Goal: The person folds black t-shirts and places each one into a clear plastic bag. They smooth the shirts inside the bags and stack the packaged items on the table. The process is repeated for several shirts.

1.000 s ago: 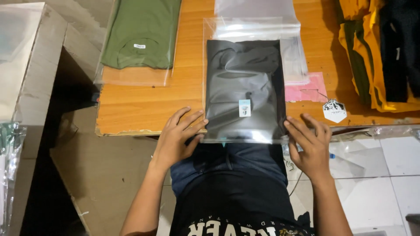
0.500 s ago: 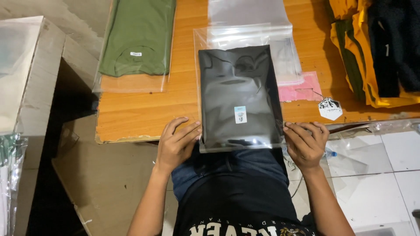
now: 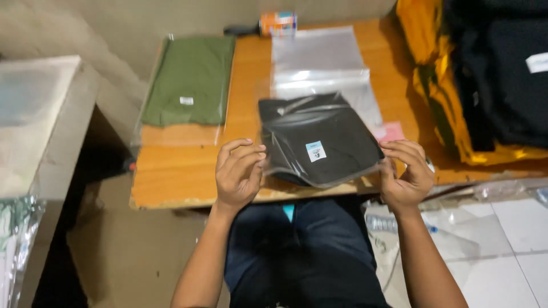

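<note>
A black garment sealed in a clear plastic bag [image 3: 318,145] is held up between both hands above the near edge of a wooden table [image 3: 188,171]; a small pale-blue and white rectangular sticker [image 3: 315,151] is stuck near the middle of its front. The left hand [image 3: 238,174] is closed on the bag's left edge, with the fingers curled over the plastic, and the right hand [image 3: 406,174] is closed on its right edge in the same way, so that the bag hangs between the two grips, tilted and lifted clear of the tabletop at its near end. A folded green shirt in a clear bag [image 3: 191,80], marked by a small white label at the collar, is laid on the left part of the table, well apart from the held bag. A stack of empty clear bags [image 3: 319,57] is spread beyond the held bag, and a pink slip of paper [image 3: 391,132] is partly seen just beside its right edge. A pile of yellow and black clothes [image 3: 485,85] is heaped on the right end of the table. A small orange and blue roll [image 3: 278,23] is set at the far edge. Bare wood is left open between the green shirt and the near table edge, left of the left hand.
</note>
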